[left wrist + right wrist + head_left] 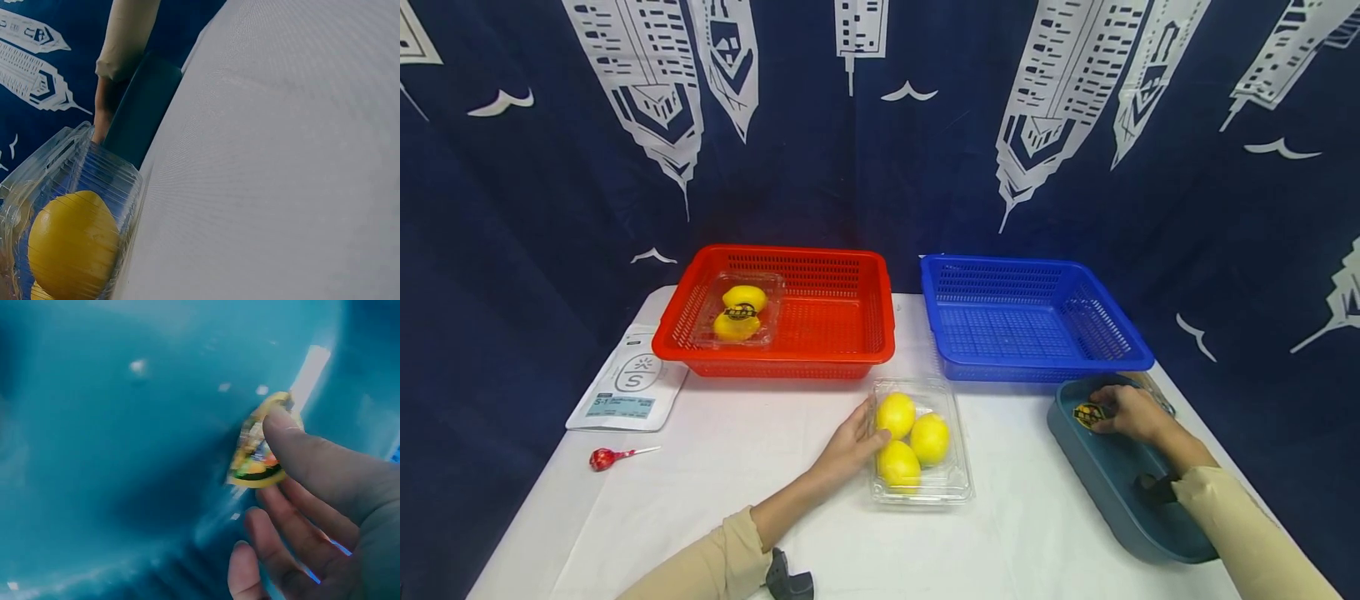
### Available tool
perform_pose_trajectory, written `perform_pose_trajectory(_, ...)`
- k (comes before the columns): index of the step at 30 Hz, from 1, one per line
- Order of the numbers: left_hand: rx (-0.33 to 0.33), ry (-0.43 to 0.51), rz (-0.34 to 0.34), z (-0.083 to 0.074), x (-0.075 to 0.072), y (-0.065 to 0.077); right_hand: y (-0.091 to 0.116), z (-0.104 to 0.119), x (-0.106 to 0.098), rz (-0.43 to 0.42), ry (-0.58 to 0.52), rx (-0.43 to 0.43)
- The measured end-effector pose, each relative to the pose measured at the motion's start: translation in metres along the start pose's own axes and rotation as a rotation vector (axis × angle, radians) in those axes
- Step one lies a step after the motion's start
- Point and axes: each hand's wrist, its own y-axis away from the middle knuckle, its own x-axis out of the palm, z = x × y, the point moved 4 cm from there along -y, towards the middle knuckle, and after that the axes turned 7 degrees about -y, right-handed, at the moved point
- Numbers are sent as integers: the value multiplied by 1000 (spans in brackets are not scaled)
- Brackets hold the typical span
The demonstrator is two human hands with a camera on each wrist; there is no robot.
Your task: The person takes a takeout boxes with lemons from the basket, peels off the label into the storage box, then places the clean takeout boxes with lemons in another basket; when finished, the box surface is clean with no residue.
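My left hand [850, 446] grips the left side of a clear plastic clamshell box [951, 479], its thumb over the top. Three lemons [928, 439] lie inside; one lemon [72, 244] shows large through the ribbed plastic in the left wrist view. Over at the right, my right hand [1131, 414] reaches into the far end of a dark teal tub [1082, 467]. Between thumb and fingers it pinches a round yellow-and-black sticker [259, 447], blurred in the right wrist view, just above the tub's floor.
Behind stand a red basket [790, 369], holding another clamshell [778, 292] of lemons with a black label, and a blue basket [1037, 371]. A white pouch [632, 383] and a red lollipop [602, 459] lie at left. A patterned dark blue curtain [850, 192] hangs behind the table.
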Motion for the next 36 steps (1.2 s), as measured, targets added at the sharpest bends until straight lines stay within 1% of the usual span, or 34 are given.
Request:
perform_pose_trajectory(5, -6, -6, 2, 1, -1, -1, 5, 11, -9, -56, 8, -25)
perform_pose_trajectory(6, -8, -9, 2, 2, -1, -2, 10, 24, -14, -56, 2, -28)
perform_pose_trajectory(14, -1, -4, 8, 2, -1, -2, 17, 37, -20, -106, -15, -68)
perform_pose_trajectory(19, -4, -8, 9, 3, 0, -1, 23, 49, -26, -135, -30, -62)
perform_pose_trajectory(21, -5, -15, 7, 3, 0, -1, 26, 59, -29, -146, -37, -62)
perform_pose_trajectory(25, -10, -29, -2, 3, -1, -1, 32, 88, -35, -180, -42, -70)
perform_pose_trajectory(27, -12, -38, -10, 3, -1, -1, 35, 103, -36, -175, -51, -58)
perform_pose_trajectory(31, -11, -60, -23, 4, -1, -1, 39, 130, -34, -135, -100, -37)
perform_pose_trajectory(36, -9, -57, -20, 5, 0, 0, 43, 159, -24, -124, -164, -60)
